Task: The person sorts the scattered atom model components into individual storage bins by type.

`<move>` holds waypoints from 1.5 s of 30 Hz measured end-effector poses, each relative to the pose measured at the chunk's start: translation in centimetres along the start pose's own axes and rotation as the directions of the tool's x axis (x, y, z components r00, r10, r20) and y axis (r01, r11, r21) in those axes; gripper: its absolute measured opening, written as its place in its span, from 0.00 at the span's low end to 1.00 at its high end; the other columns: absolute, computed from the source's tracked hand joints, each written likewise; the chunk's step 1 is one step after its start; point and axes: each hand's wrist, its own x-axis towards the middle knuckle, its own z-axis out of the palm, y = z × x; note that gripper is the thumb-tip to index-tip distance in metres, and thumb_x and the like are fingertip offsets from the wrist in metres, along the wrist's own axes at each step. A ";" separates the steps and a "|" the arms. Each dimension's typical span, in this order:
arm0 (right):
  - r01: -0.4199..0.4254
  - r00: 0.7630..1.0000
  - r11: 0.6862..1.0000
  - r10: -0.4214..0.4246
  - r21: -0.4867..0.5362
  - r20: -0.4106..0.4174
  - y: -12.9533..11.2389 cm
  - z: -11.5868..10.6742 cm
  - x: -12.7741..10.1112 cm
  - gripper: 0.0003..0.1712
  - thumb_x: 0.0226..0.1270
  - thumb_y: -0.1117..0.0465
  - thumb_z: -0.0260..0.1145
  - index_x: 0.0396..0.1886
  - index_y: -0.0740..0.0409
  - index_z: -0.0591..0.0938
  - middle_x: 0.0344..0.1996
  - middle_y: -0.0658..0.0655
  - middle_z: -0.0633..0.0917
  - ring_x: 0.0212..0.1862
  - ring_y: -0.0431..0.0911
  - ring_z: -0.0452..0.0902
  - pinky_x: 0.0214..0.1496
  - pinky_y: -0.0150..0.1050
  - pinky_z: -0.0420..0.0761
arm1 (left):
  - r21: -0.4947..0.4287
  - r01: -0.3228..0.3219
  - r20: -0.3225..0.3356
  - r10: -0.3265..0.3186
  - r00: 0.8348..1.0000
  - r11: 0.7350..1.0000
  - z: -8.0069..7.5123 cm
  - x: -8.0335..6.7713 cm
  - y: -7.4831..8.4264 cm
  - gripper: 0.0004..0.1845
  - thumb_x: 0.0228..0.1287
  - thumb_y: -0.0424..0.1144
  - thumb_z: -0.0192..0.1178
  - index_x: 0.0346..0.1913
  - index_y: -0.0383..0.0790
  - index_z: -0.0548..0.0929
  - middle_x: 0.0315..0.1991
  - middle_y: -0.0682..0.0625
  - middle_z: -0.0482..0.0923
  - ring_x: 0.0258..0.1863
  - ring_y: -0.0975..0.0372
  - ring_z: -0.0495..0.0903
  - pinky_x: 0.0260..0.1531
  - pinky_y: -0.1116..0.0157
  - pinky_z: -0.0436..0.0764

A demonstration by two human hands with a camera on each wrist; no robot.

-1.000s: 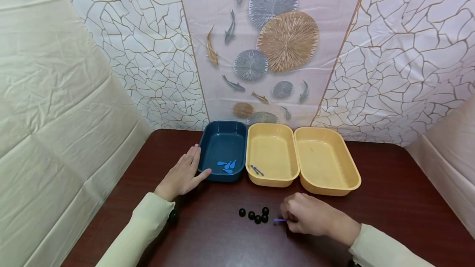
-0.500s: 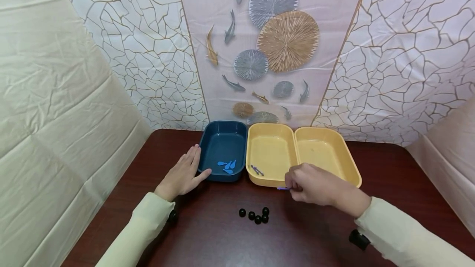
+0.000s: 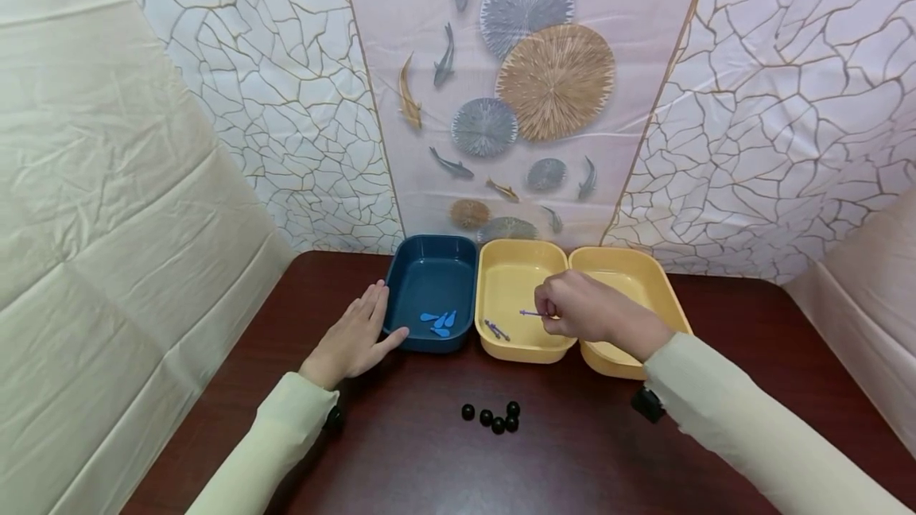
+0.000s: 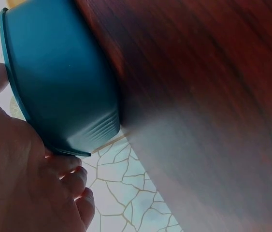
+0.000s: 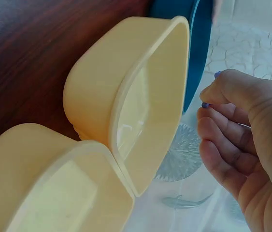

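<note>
My right hand (image 3: 594,308) is over the middle yellow bin (image 3: 525,354), pinching a thin purple stick (image 3: 529,313) between thumb and curled fingers. In the right wrist view only small ends of the stick (image 5: 205,105) show at the fingertips. A few similar purple sticks (image 3: 496,330) lie at the near left of that bin's floor. My left hand (image 3: 351,338) rests with fingers extended against the left side of the dark blue bin (image 3: 429,344), thumb on its near rim. Several blue teardrop-shaped pieces (image 3: 441,322) lie inside it.
Several round black beads (image 3: 498,424) lie on the dark brown table (image 3: 429,467) in front of the bins. A second yellow bin (image 3: 615,368) stands at the right, partly hidden by my right arm. A patterned cloth (image 3: 465,181) hangs behind.
My right hand has lifted the purple stick from the table beside the beads and carried it forward over the middle yellow bin. The left hand has stayed in place.
</note>
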 end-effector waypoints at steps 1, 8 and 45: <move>-0.006 1.000 1.000 0.006 0.007 0.003 0.3 0.2 0.3 0.11 0.58 0.71 0.73 0.24 0.52 0.83 0.24 0.46 0.82 0.27 0.35 0.72 0.31 0.31 0.77 | -0.001 -0.002 0.001 0.002 1.000 1.000 0.0 0.0 0.0 0.51 0.78 0.65 0.48 0.84 0.29 0.48 0.87 0.36 0.44 0.86 0.42 0.48 0.83 0.42 0.55; -0.020 1.000 1.000 0.019 0.023 0.022 1.4 2.2 1.9 0.08 0.59 0.70 0.73 0.26 0.55 0.84 0.24 0.48 0.84 0.27 0.36 0.74 0.32 0.33 0.79 | 0.002 -0.003 -0.004 0.004 1.000 1.000 0.1 0.0 0.0 0.50 0.78 0.65 0.48 0.84 0.30 0.48 0.87 0.36 0.45 0.86 0.42 0.48 0.84 0.42 0.55; 0.029 0.995 1.000 -0.027 -0.013 0.100 -2.8 0.7 -1.4 0.10 0.63 0.64 0.78 0.44 0.60 0.90 0.40 0.55 0.90 0.41 0.43 0.86 0.45 0.39 0.89 | 0.009 -0.036 -0.046 0.037 0.998 0.999 0.1 0.4 -0.1 0.49 0.79 0.64 0.47 0.84 0.29 0.48 0.87 0.36 0.45 0.87 0.42 0.47 0.84 0.42 0.53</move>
